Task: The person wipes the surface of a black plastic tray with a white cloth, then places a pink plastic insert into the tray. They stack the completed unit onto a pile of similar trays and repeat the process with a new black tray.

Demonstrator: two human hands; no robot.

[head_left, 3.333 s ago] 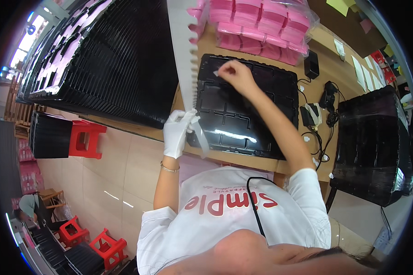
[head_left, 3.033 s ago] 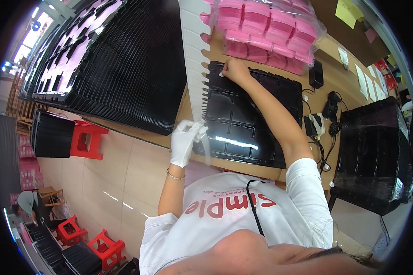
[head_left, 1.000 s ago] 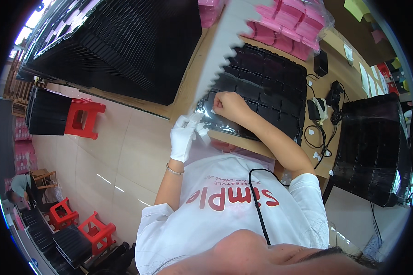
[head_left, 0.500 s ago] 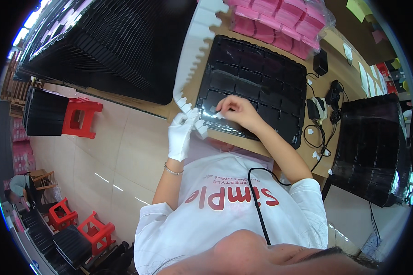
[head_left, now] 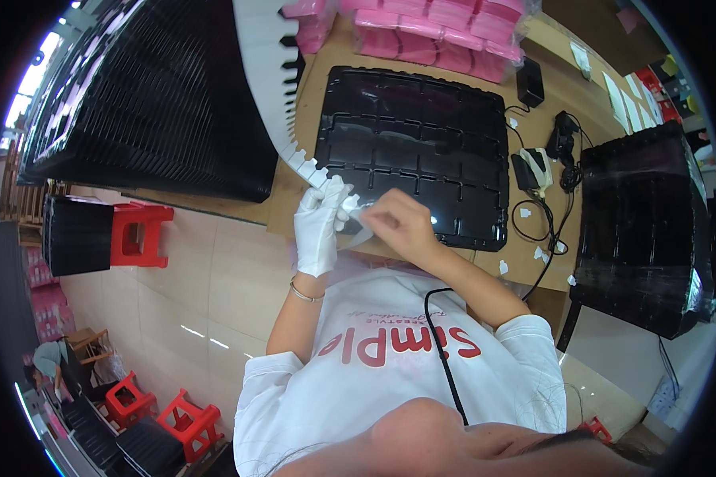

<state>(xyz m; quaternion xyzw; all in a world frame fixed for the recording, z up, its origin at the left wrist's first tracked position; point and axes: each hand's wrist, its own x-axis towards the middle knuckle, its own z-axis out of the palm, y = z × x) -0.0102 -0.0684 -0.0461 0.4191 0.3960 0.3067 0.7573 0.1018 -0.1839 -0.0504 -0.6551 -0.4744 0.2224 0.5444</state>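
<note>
My gloved left hand (head_left: 318, 226) is closed on the lower end of a long white strip (head_left: 266, 87) with a notched edge. Its upper part curves away toward the far left. My bare right hand (head_left: 406, 226) is beside it, thumb and fingers pinched at a small white piece by the strip's end; the exact grip is partly hidden. Below the fingers a pale, translucent tail (head_left: 361, 238) hangs down. Just beyond both hands lies a shiny black plastic tray (head_left: 414, 151) with molded compartments, flat on the brown table (head_left: 294, 195).
A tall stack of black trays (head_left: 167, 103) stands at left, another black stack (head_left: 636, 230) at right. Pink wrapped bundles (head_left: 437, 32) sit at the back. A corded white-and-black device (head_left: 533, 171) and small white scraps (head_left: 525, 213) lie right. Red stools (head_left: 143, 234) stand on the floor.
My right hand has drawn back from the tray to the strip's end beside my left hand. The view has shifted, and the strip's free part swings farther left.
</note>
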